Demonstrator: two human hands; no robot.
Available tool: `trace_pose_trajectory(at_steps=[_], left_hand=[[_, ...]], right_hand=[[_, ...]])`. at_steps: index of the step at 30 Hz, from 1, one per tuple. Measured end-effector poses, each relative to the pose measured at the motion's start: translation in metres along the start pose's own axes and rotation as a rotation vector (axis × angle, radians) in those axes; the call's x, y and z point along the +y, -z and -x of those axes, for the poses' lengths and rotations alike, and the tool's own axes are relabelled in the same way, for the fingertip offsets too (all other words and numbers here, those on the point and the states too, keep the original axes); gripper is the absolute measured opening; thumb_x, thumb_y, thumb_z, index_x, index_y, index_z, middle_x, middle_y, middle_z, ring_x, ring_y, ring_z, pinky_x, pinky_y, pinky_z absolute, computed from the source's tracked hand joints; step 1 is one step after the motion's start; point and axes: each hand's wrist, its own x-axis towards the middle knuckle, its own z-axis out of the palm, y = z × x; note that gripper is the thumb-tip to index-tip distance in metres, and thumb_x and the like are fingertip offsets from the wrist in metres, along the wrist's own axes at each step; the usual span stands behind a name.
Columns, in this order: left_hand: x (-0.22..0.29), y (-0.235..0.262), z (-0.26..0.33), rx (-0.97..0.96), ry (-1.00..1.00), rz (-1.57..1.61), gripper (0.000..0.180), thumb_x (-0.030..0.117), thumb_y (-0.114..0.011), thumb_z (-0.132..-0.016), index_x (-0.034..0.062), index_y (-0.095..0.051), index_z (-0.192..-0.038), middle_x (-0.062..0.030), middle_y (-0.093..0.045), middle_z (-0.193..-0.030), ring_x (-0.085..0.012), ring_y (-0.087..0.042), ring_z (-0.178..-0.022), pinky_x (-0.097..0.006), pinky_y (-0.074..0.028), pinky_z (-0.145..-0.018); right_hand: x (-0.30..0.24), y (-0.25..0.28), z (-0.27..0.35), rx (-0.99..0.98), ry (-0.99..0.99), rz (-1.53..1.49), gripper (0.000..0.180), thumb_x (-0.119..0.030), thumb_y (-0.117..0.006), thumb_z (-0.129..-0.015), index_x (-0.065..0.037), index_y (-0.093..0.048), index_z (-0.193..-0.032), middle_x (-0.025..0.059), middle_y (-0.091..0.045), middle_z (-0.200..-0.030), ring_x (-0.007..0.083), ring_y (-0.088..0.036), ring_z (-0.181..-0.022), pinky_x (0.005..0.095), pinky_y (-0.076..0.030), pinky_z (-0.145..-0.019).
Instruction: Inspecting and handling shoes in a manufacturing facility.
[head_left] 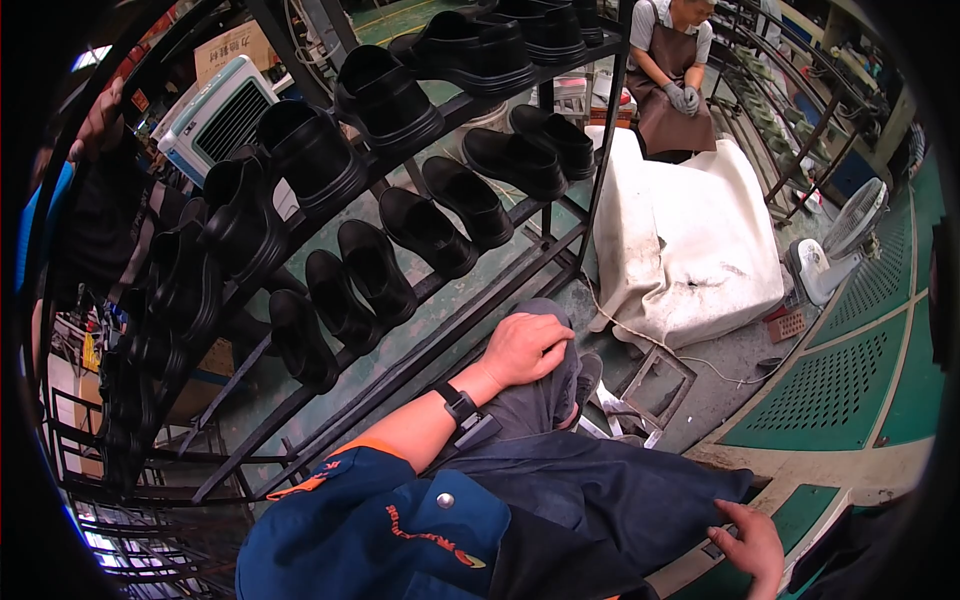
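— Knee [545,385] in grey trousers, bent up near the middle of the view, just beside the lower rail of the black metal rack [500,290].

— And on it?

— Left hand [525,348], laid flat over the top of the knee, fingers loosely curled down the far side, gripping nothing else. Black band with a small device [462,410] strapped round the wrist; blue sleeve with orange trim [390,500] behind it.

— Right hand?

— Right hand [752,545] low at the right, near the bottom edge. Fingers bent, resting at the hem of the dark apron [600,500] beside the pale edge of a green perforated surface [850,380]. Cannot tell whether pinching the cloth or only touching it.

— Around the knee?

— Rows of black shoes [375,270] standing on the slanted rack shelves, soles down, toes pointing toward the lower right. Well apart from both hands, none touched. More pairs on the upper shelf [480,50].

— Further off?

— White cloth-draped bulk [690,240] on the floor to the right of the rack. Small white fan [835,250] just beside it. Behind the cloth, another person in a brown apron [675,90], seated, gloved hands together in the lap. White cooler unit [220,115] at the upper left behind the rack.
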Motion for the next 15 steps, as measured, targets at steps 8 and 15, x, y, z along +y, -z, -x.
trace_pose_trajectory(at_steps=[8,15], left_hand=[[-0.0009,-0.001,0.0006,-0.002,-0.002,-0.002,0.014,0.012,-0.067,-0.078,0.0096,-0.071,-0.092,-0.0054,-0.064,-0.08,-0.027,-0.063,-0.073,-0.038,-0.05,-0.066],[-0.0002,-0.0008,0.0003,-0.005,0.002,-0.003,0.014,0.012,-0.067,-0.078,0.0098,-0.071,-0.092,-0.0054,-0.064,-0.08,-0.0272,-0.064,-0.073,-0.038,-0.05,-0.067]], right_hand=[[0.0023,-0.0011,-0.0001,0.003,-0.003,-0.01,0.052,-0.027,-0.077,-0.078,-0.004,-0.066,-0.123,0.0188,-0.07,-0.1,0.0357,-0.068,-0.09,0.0402,-0.054,-0.079],[0.0032,-0.0002,-0.0007,-0.012,-0.009,0.001,0.052,-0.028,-0.077,-0.078,-0.005,-0.066,-0.124,0.0177,-0.07,-0.099,0.0344,-0.069,-0.087,0.0394,-0.054,-0.077]])
